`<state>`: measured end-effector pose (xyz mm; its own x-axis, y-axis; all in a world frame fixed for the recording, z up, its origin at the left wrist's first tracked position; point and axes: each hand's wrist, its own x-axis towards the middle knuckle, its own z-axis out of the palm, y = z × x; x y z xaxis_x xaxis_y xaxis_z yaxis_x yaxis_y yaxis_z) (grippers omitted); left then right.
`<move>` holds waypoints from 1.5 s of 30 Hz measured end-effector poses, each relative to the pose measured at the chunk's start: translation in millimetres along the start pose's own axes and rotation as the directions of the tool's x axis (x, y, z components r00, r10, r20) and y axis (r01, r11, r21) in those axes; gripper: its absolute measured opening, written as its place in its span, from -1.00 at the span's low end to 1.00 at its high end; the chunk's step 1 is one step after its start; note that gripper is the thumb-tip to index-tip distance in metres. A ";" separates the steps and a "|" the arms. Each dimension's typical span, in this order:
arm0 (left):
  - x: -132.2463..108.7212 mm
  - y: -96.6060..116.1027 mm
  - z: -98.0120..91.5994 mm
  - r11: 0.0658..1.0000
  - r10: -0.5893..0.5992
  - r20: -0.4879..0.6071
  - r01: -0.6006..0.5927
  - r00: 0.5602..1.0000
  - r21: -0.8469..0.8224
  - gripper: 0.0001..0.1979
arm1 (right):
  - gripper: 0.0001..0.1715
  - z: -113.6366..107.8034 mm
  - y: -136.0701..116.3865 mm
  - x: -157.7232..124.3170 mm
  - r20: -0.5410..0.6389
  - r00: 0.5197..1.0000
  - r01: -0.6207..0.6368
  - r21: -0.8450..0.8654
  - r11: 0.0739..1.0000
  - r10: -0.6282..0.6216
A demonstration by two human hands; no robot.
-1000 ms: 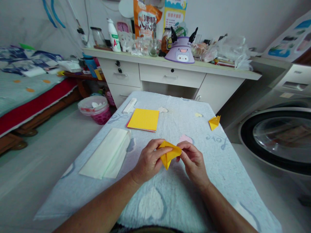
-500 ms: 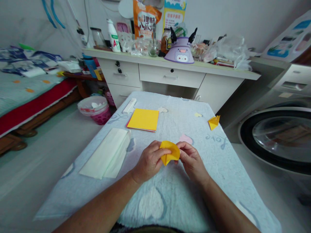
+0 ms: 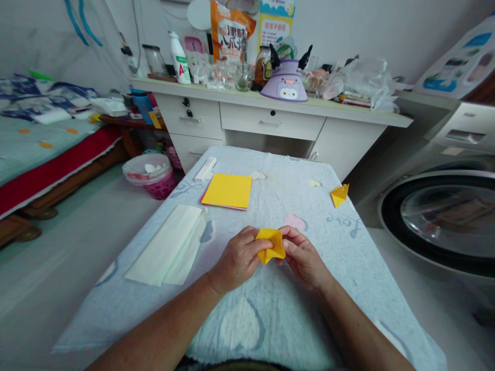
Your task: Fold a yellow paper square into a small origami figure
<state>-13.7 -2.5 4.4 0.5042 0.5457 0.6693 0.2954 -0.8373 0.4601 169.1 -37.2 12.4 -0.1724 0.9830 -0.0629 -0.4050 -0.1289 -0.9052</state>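
Observation:
A small folded yellow paper (image 3: 272,246) is held up between both hands over the cloth-covered table (image 3: 286,170). My left hand (image 3: 240,256) grips its left side, thumb lying across the front. On the right edge, my right hand (image 3: 303,253) pinches the paper between thumb and fingers. Beyond them lies a stack of square paper (image 3: 227,190), yellow on top. Another folded yellow piece (image 3: 340,195) rests near the table's right edge. A pale folded sheet (image 3: 170,245) lies to the left of my hands.
A white box-like strip (image 3: 205,169) lies at the table's far left. Behind stands a cluttered white desk (image 3: 240,116). A pink bin (image 3: 154,178) is on the floor at left, a washing machine (image 3: 464,154) at right.
The yellow paper's outline has turned from rounded to more angular, its top edge now flatter. Both hands have stayed almost in place and still hold it.

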 end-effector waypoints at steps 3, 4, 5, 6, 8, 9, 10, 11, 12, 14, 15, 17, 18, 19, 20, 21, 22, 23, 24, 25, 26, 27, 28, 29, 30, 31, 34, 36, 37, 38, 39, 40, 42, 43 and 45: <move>-0.4 0.3 -0.9 1.000 0.003 0.008 -0.003 1.000 0.000 -0.67 | -0.67 0.9 -0.4 0.0 0.004 1.000 -0.018 -0.003 1.000 0.018; -0.7 0.3 -1.2 1.000 -0.002 0.012 0.002 1.000 -0.004 -0.67 | -0.67 1.2 -0.5 0.0 0.002 1.000 -0.023 -0.006 1.000 0.023; -1.0 0.3 -1.3 1.000 -0.008 0.019 0.008 1.000 -0.006 -0.67 | -0.66 1.6 -0.6 0.0 -0.001 1.000 -0.026 -0.011 1.000 0.026; -1.4 0.3 -1.4 1.000 -0.017 0.025 0.017 1.000 -0.007 -0.67 | -0.66 1.9 -0.7 0.1 -0.005 1.000 -0.026 -0.018 0.999 0.026; -2.2 0.1 -1.1 1.000 -0.030 0.036 0.030 0.999 -0.008 -0.69 | -0.65 2.6 -0.7 0.2 -0.009 1.000 -0.027 -0.034 0.999 0.027; -2.5 0.0 -0.9 0.999 -0.034 0.041 0.034 0.999 -0.010 -0.70 | -0.65 2.9 -0.6 0.3 -0.008 1.000 -0.028 -0.041 0.999 0.028; -2.8 0.0 -0.7 0.999 -0.035 0.048 0.036 0.998 -0.011 -0.71 | -0.65 3.2 -0.7 0.3 -0.005 1.000 -0.027 -0.046 0.999 0.027; -2.9 0.0 -0.6 0.999 -0.035 0.052 0.036 0.998 -0.012 -0.72 | -0.66 3.3 -0.8 0.3 0.000 1.000 -0.025 -0.049 0.998 0.025; -3.0 0.1 -0.5 0.999 -0.035 0.054 0.036 0.998 -0.012 -0.73 | -0.66 3.5 -0.9 0.2 0.005 1.000 -0.023 -0.051 0.998 0.024; -2.7 0.5 -0.7 0.999 -0.035 0.053 0.035 0.998 -0.013 -0.74 | -0.65 3.5 -1.1 -0.1 0.013 1.000 -0.018 -0.052 0.998 0.019; -2.5 0.7 -0.8 0.999 -0.035 0.056 0.036 0.998 -0.015 -0.75 | -0.65 3.3 -1.1 -0.3 0.015 1.000 -0.016 -0.054 0.998 0.017; -1.9 1.3 -1.2 0.999 -0.030 0.062 0.032 0.998 -0.027 -0.76 | -0.65 2.7 -0.7 -0.6 0.022 1.000 -0.015 -0.059 0.998 0.016; -1.7 1.5 -1.4 0.999 -0.027 0.069 0.030 0.997 -0.037 -0.77 | -0.65 2.3 -0.4 -0.6 0.025 1.000 -0.014 -0.061 0.998 0.016; -1.4 1.7 -1.6 0.998 -0.023 0.074 0.026 0.997 -0.049 -0.77 | -0.66 1.7 0.1 -0.6 0.030 0.999 -0.012 -0.063 0.998 0.014; -1.1 2.0 -1.8 0.998 -0.016 0.077 0.021 0.997 -0.060 -0.78 | -0.68 1.2 0.5 -0.6 0.033 0.999 -0.009 -0.064 0.998 0.011; -0.9 2.3 -2.0 0.998 -0.009 0.078 0.014 0.997 -0.069 -0.78 | -0.69 0.7 0.9 -0.4 0.038 0.999 -0.008 -0.066 0.998 0.011; -0.6 2.7 -2.3 0.997 -0.001 0.076 0.007 0.997 -0.074 -0.78 | -0.69 0.3 1.2 -0.2 0.041 0.999 -0.009 -0.069 0.998 0.012; -0.2 3.2 -2.6 0.997 0.005 0.075 0.001 0.997 -0.077 -0.77 | -0.69 0.1 1.3 0.0 0.042 0.999 -0.011 -0.072 0.997 0.014; 0.1 3.6 -2.9 0.997 0.010 0.069 -0.005 0.998 -0.076 -0.77 | -0.69 0.0 1.3 0.1 0.043 0.999 -0.013 -0.074 0.997 0.016; 0.4 4.0 -3.0 0.997 0.011 0.062 -0.007 0.998 -0.074 -0.77 | -0.69 0.1 1.2 0.3 0.043 0.999 -0.017 -0.076 0.997 0.020; 0.5 4.2 -3.0 0.997 0.011 0.056 -0.007 0.998 -0.073 -0.76 | -0.68 0.3 1.0 0.4 0.042 0.999 -0.020 -0.075 0.997 0.023; 0.5 4.2 -2.9 0.997 0.010 0.053 -0.006 0.999 -0.076 -0.75 | -0.68 0.5 0.8 0.5 0.041 0.999 -0.021 -0.072 0.997 0.024; 0.3 4.0 -2.5 0.997 0.008 0.048 -0.005 0.999 -0.082 -0.73 | -0.68 0.7 0.5 0.6 0.042 0.999 -0.022 -0.068 0.997 0.025; -0.1 3.6 -1.9 0.996 0.009 0.044 -0.005 0.999 -0.090 -0.71 | -0.68 0.8 0.4 0.8 0.044 0.999 -0.023 -0.065 0.998 0.026; -0.7 2.9 -1.2 0.995 0.010 0.035 -0.006 0.999 -0.099 -0.69 | -0.68 0.7 0.3 1.0 0.047 0.999 -0.022 -0.062 0.998 0.025; -1.5 2.2 -0.4 0.994 0.010 0.027 -0.007 1.000 -0.106 -0.67 | -0.68 0.5 0.3 1.3 0.048 0.999 -0.022 -0.060 0.998 0.025; -3.6 0.5 1.4 0.994 0.008 0.011 -0.006 1.000 -0.107 -0.63 | -0.69 -1.0 1.3 2.4 0.049 0.999 -0.018 -0.063 0.998 0.021; -4.0 0.6 1.4 0.995 0.003 0.021 -0.001 1.000 -0.101 -0.61 | -0.69 -2.3 2.4 3.1 0.046 0.999 -0.012 -0.067 0.998 0.015; -3.8 1.0 1.1 0.995 0.004 0.027 -0.001 1.000 -0.102 -0.61 | -0.70 -2.8 3.0 3.3 0.044 0.999 -0.006 -0.070 0.998 0.009; -3.4 1.5 0.5 0.995 0.006 0.030 -0.002 1.000 -0.104 -0.60 | -0.70 -3.2 3.6 3.3 0.040 0.999 0.001 -0.073 0.997 0.002; -2.8 2.2 0.0 0.994 0.007 0.034 -0.003 0.999 -0.109 -0.60 | -0.70 -3.5 4.0 3.2 0.034 0.999 0.008 -0.077 0.997 -0.005; -2.1 2.8 -0.6 0.993 0.008 0.038 -0.003 0.999 -0.115 -0.61 | -0.70 -3.5 4.2 3.0 0.026 1.000 0.015 -0.083 0.996 -0.013; -0.9 3.7 -1.3 0.992 0.010 0.046 -0.004 0.999 -0.126 -0.60 | -0.70 -3.1 4.1 2.4 0.011 0.999 0.036 -0.105 0.994 -0.036; -0.5 3.9 -1.4 0.991 0.010 0.051 -0.003 0.999 -0.130 -0.60 | -0.70 -2.8 3.8 2.1 0.003 0.999 0.048 -0.121 0.992 -0.048; 0.0 4.1 -1.4 0.990 0.008 0.059 0.001 0.998 -0.142 -0.59 | -0.70 -2.1 2.8 1.5 -0.013 0.997 0.069 -0.161 0.984 -0.073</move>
<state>-13.7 -5.9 7.1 0.5533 0.5361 0.6375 0.1777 -0.8237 0.5385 169.6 -35.8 8.9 -0.1306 0.9914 -0.0027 -0.2659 -0.0376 -0.9633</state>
